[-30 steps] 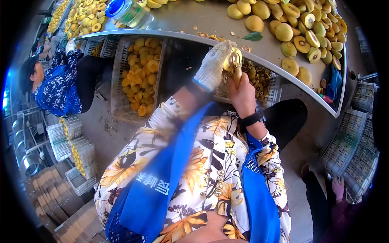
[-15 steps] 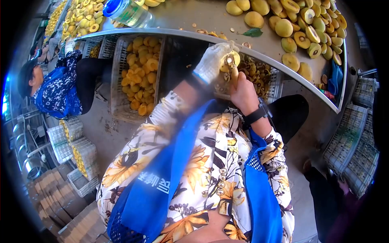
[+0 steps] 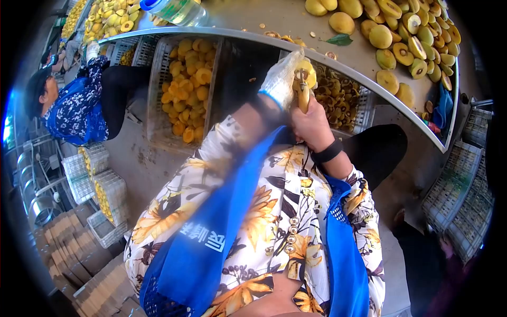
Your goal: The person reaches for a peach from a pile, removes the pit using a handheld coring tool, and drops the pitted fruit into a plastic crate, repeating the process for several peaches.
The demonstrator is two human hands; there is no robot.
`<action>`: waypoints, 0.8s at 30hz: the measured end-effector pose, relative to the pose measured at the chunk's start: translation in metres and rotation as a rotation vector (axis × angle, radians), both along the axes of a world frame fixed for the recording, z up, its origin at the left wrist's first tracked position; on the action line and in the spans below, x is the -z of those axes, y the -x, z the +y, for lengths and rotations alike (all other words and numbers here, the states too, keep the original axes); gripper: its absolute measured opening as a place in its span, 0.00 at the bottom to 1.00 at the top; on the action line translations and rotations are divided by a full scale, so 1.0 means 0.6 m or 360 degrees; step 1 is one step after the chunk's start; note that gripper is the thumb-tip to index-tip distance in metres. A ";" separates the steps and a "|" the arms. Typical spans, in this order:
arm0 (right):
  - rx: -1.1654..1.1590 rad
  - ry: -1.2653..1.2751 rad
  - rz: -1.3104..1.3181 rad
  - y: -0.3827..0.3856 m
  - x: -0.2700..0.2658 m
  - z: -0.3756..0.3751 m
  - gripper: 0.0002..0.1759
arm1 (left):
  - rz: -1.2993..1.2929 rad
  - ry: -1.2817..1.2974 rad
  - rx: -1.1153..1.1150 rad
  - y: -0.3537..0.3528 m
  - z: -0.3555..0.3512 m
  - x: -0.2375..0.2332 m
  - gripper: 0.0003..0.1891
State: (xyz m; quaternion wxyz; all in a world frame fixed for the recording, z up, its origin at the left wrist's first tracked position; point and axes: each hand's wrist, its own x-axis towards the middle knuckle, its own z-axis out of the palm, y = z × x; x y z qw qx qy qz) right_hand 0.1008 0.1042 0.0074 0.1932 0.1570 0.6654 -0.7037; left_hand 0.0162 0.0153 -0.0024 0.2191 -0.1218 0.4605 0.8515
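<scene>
My left hand [image 3: 280, 82], in a white knit glove, is closed around a yellow peach half [image 3: 306, 74] just below the table edge. My bare right hand [image 3: 311, 124], with a black band at the wrist, grips the wooden handle of a pitting tool [image 3: 303, 98]. Its metal end is up against the cut face of the peach half. Below both hands stands a crate [image 3: 364, 113] holding dark pits and scraps [image 3: 338, 100]. To the left, another crate [image 3: 154, 103] is filled with orange-yellow peach halves [image 3: 187, 90].
The metal-edged table [image 3: 253, 20] carries a heap of halved peaches [image 3: 409, 45] at right, a green leaf [image 3: 339, 39] and a blue-capped bottle [image 3: 182, 11]. A co-worker [image 3: 74, 108] sits at left. Stacked crates [image 3: 458, 179] stand at right, cardboard [image 3: 79, 248] at lower left.
My hands have shifted slightly down and left in view. The tool stands more upright, and more of the peach half's yellow flesh shows beside its metal end.
</scene>
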 end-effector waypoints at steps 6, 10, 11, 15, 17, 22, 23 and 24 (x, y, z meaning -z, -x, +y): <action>-0.0021 0.0195 -0.0236 -0.006 -0.016 0.003 0.05 | 0.0390 0.0315 -0.0068 -0.002 0.010 0.015 0.11; -0.0019 0.0375 -0.0278 -0.008 -0.033 0.006 0.05 | 0.0316 0.0290 0.0015 -0.001 0.004 0.001 0.11; -0.0046 0.0436 -0.0280 -0.009 -0.031 0.007 0.06 | 0.0239 0.0264 0.0050 -0.001 0.001 -0.010 0.10; -0.0094 0.0767 -0.0305 -0.016 -0.017 0.017 0.07 | 0.0109 0.0309 -0.0089 -0.009 0.014 -0.032 0.09; -0.0106 0.0962 -0.0356 -0.014 -0.017 0.021 0.07 | 0.0053 0.0207 -0.0045 -0.004 0.012 -0.020 0.08; -0.0206 0.1227 -0.0472 -0.007 -0.021 0.030 0.08 | -0.0317 -0.0098 0.0178 0.007 0.005 0.002 0.14; -0.0238 0.1298 -0.0431 -0.005 -0.020 0.034 0.08 | -0.0300 -0.0143 0.0173 0.008 0.003 -0.004 0.16; -0.0270 0.1371 -0.0389 -0.003 -0.019 0.036 0.07 | -0.0282 -0.0186 0.0169 0.010 -0.003 -0.013 0.18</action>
